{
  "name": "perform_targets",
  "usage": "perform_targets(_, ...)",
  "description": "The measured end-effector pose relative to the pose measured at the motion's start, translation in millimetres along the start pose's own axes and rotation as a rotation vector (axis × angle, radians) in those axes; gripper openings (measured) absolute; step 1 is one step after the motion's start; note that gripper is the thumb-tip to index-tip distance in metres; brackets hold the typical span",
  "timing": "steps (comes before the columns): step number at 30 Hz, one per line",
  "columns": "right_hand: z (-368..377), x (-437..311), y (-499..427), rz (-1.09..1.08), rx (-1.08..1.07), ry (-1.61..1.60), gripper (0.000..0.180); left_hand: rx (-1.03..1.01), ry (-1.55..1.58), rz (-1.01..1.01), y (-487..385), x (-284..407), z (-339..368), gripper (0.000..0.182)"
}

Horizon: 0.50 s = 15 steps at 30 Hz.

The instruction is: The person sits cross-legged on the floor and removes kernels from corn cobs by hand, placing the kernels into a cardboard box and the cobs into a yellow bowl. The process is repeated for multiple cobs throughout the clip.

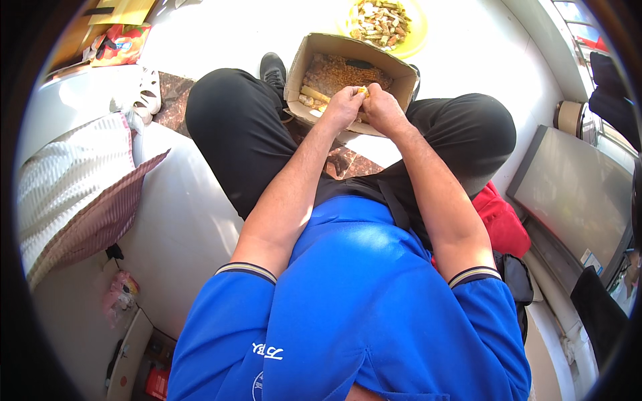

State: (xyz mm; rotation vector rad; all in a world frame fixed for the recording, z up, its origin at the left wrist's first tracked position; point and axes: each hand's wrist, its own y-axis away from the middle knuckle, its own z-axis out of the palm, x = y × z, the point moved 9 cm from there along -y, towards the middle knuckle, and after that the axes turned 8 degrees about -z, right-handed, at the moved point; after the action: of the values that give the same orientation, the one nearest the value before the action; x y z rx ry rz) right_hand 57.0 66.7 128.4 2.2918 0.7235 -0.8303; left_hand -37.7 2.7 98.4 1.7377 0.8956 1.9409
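Both hands meet above the near edge of an open cardboard box [306,60] that stands between the knees. A small piece of yellow corn cob [364,91] is pinched between my left hand [343,108] and my right hand [383,109]; its lower part is hidden by the fingers. Loose corn kernels [336,70] cover much of the box bottom, with a dark object [359,64] lying on them near the far wall. Pale cobs [315,94] lie at the box's left side, partly behind my left hand.
Beyond the box, a yellow plastic basin [419,37] holds many cob pieces [381,22]. Striped cloth [85,185] hangs at the left, near white perforated shoes [148,95]. A red bag or cloth [501,220] and a grey panel [577,185] are on the right.
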Motion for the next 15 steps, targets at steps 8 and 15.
perform_targets(8,-5.5,-3.9,2.9,-0.018,0.122,-0.087,0.031,0.053,0.019,0.052,-0.4,7.3,-4.1,0.033)
perform_targets(15,-1.3,1.1,-2.6,0.023,0.088,-0.084,0.033,0.034,-0.014,-0.004,1.3,4.8,-4.1,0.036)
